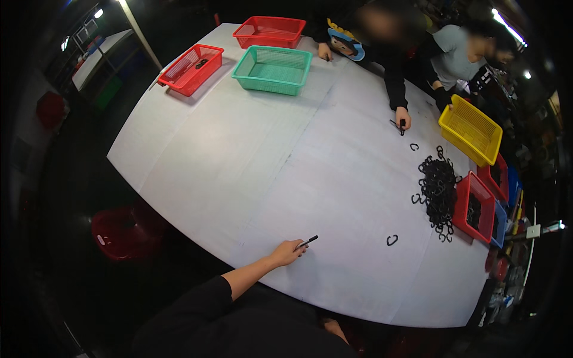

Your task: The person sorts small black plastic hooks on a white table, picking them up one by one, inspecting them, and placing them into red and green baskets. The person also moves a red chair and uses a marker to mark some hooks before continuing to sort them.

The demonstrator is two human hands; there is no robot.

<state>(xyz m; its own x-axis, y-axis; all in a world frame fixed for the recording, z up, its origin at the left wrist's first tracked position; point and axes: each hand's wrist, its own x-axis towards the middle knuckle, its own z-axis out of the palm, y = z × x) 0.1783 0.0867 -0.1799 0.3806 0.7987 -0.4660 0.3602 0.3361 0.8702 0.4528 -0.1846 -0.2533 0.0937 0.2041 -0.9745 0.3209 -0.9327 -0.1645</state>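
Observation:
My left hand (287,253) is closed around a dark marker pen (307,243), held just over the near edge of the white table (239,173). The pen's black end points up and to the right. Low in the view, below the table's edge, part of my right hand (335,329) shows; its fingers are hidden. To the right of the pen lies a single black C-shaped piece (391,240). A heap of similar black pieces (439,191) covers the table's right side.
Across the table a person's hand (403,118) holds a black piece. Another person grips a yellow basket (471,131). A red basket (476,209) borders the heap. A green basket (271,83) and two red baskets stand far left. A red stool (125,232) is below left.

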